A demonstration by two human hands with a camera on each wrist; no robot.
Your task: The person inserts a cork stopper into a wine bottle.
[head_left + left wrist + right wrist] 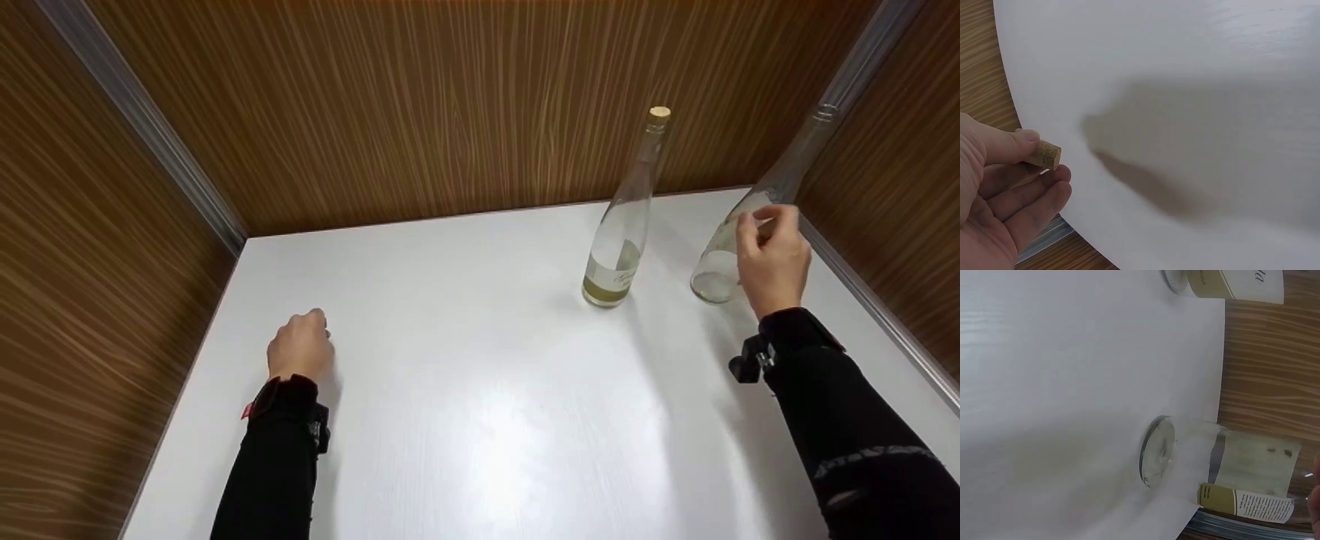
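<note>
- Left hand [300,346] low over the white surface [465,390], near its left edge; its grip pinches a loose cork [1044,154] between thumb and fingers.
- Right hand [772,259], grip wrapped round the open bottle [739,240], steadying it by the right wall.
- Corked bottle [622,232] stands upright just beside, untouched.

A corked clear glass bottle [625,225] with a pale label stands upright on the white table [465,390], toward its far right part. Wood-grain panels [420,97] wall the table in on the left, back and right, and grey metal strips [142,120] run down the corners where the panels meet.
</note>
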